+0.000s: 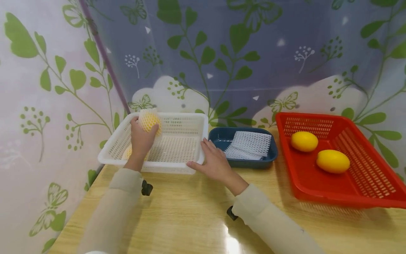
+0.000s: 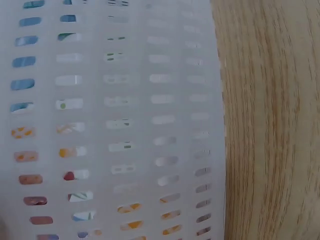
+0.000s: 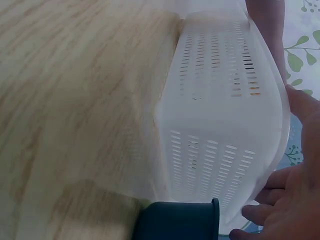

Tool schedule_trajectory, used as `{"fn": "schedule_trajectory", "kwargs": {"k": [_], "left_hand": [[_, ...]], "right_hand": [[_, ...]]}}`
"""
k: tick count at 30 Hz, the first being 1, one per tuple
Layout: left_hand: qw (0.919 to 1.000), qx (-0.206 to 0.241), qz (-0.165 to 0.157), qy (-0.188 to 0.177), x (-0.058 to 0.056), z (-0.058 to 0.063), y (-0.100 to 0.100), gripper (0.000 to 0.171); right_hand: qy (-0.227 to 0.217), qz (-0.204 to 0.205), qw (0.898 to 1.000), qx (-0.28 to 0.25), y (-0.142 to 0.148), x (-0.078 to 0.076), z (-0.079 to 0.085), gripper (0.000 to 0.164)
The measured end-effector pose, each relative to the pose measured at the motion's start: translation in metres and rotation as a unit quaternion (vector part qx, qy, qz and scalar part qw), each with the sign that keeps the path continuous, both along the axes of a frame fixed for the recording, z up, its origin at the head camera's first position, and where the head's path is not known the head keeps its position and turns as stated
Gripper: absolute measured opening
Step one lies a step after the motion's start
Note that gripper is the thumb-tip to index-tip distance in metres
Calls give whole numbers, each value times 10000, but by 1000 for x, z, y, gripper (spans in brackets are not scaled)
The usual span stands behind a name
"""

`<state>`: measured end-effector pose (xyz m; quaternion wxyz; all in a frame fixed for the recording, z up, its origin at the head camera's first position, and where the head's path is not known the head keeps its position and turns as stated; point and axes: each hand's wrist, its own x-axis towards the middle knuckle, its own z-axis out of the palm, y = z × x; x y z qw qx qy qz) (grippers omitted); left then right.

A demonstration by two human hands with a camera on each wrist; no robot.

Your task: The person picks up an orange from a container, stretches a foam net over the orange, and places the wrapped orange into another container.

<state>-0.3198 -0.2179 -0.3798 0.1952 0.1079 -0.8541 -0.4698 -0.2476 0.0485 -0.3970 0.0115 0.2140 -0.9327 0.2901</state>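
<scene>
One left hand round netted fruit

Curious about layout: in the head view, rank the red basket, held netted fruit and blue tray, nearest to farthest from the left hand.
1. Netted fruit: in the left hand
2. Blue tray: to the right
3. Red basket: far right

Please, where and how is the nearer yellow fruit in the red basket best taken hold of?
Probably around the middle of the nearer yellow fruit, coming from above with the right hand and closing across its shorter width. It lies lengthwise, roughly left to right, and the walls of the red basket surround it.
</scene>
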Motion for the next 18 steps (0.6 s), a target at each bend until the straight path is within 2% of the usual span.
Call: {"fn": "schedule_trajectory", "kwargs": {"k": [2, 4, 6, 9, 13, 18], "left_hand": [[9986, -485, -122, -172, 0, -1, 1, 81], [9938, -990, -257, -446, 1, -1, 3, 82], [9852, -1459, -429, -784, 1, -2, 4, 81], [9676, -2017, -829, -1274, 1, -3, 7, 82], [9451, -2525, -1096, -1758, 1, -6, 10, 85], [9312, -2865, -1000, -2017, 4, -8, 12, 87]], "right_hand": [[38, -21, 9999, 160, 0, 1, 2, 97], [35, -26, 9996, 287, -1, 1, 4, 97], [42, -5, 9993, 383, -1, 1, 5, 97], [18, -40, 9989, 467, -2, -1, 5, 97], [2, -116, 9984, 559, -2, -1, 6, 97], [0, -99, 9977, 677, -1, -1, 8, 97]]}}
